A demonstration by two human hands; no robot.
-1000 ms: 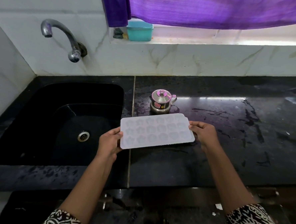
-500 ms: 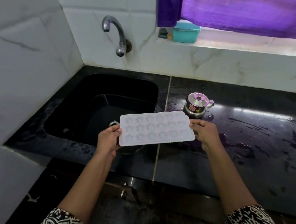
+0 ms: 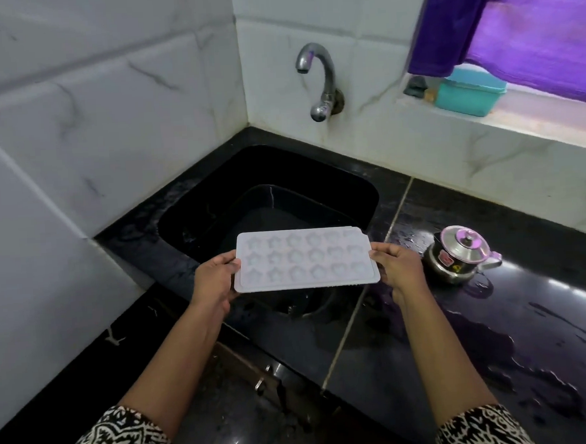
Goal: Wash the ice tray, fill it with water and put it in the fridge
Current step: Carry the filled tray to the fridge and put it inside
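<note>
A white ice tray (image 3: 306, 259) with star-shaped cells is held level above the front edge of the black sink (image 3: 215, 206). My left hand (image 3: 216, 281) grips its left short end and my right hand (image 3: 399, 268) grips its right short end, thumbs on top. The steel tap (image 3: 319, 79) comes out of the white tiled wall behind the sink, and no water runs from it. The sink's drain is hidden behind the tray.
A small steel pot with a pink-knobbed lid (image 3: 460, 254) stands on the wet black counter (image 3: 497, 329) just right of my right hand. A teal box (image 3: 468, 89) sits on the window ledge under a purple curtain (image 3: 529, 18). White tiled walls close the corner on the left.
The view has swung left, so the sink and tap now sit behind the tray. The tray has moved from over the counter seam to over the sink's front edge, gripped as before.
</note>
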